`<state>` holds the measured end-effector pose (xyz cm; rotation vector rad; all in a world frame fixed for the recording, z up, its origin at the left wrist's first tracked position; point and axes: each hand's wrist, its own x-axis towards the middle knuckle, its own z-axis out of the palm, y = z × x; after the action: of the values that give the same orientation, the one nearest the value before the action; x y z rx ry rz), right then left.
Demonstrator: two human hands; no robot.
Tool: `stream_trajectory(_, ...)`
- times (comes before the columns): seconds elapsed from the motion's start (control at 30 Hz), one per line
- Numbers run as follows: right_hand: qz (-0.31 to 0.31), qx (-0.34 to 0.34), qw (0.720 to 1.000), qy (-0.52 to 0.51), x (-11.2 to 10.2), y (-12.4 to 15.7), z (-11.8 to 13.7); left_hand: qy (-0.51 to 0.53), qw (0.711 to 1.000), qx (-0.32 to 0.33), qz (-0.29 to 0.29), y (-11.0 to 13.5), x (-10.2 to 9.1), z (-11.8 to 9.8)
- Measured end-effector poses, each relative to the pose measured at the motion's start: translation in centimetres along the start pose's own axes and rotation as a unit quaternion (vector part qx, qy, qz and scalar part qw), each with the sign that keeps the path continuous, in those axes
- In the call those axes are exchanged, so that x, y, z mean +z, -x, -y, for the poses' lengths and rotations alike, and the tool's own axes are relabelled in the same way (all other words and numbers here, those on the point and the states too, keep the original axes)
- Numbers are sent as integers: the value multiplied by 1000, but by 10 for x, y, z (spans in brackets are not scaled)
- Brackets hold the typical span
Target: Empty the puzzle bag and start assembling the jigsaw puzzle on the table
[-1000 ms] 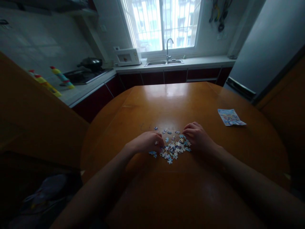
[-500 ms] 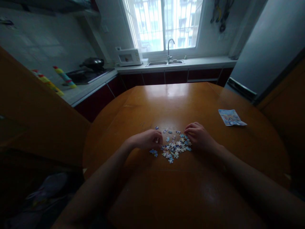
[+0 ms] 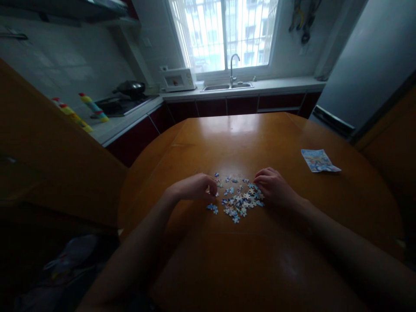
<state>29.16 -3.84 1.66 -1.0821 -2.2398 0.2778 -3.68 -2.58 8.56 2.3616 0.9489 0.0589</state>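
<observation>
A loose pile of jigsaw puzzle pieces [image 3: 242, 203], some pale and some blue-printed, lies on the wooden table [image 3: 234, 143] between my hands. My left hand [image 3: 199, 186] is at the pile's left, fingers curled toward the thumb; a pale piece shows by its fingertips, but I cannot make out what is pinched. Just below it lies a small group of blue pieces [image 3: 212, 208]. My right hand [image 3: 271, 184] rests against the pile's right edge with bent fingers pressed together, and whatever is under them is hidden. Several scattered pieces [image 3: 229, 190] lie between the hands.
Toward the right of the table lies a creased printed sheet [image 3: 320, 160]. Beyond the table's far edge, a counter carries a sink [image 3: 227, 86], a microwave [image 3: 178, 79] and a wok [image 3: 131, 88]. Bottles [image 3: 93, 107] stand at left, a fridge [image 3: 364, 65] at right.
My left hand has drawn slightly left, away from the pile, uncovering more small pieces near its fingers. The right hand stays at the pile's edge. The view has shifted slightly.
</observation>
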Motion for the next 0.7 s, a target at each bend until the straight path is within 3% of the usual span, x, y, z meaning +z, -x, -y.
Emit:
stream_trajectory(0.13,6,-2,1000,-4,2,1,1,-20,995,-64,76,6,5,-5)
stream_trajectory(0.3,7,-3,1000,-6,2,1,1,-92,986,-117,79,4,12,-12)
stream_trajectory(0.5,18,-21,1000,-9,3,1,2,-126,972,-170,99,8,4,-7)
stream_trajectory(0.57,25,-28,999,-17,3,2,4,-111,979,-154,69,6,3,-9)
stream_trajectory(0.7,81,-53,995,-37,1,4,13,-98,992,-38,-71,-9,15,-20)
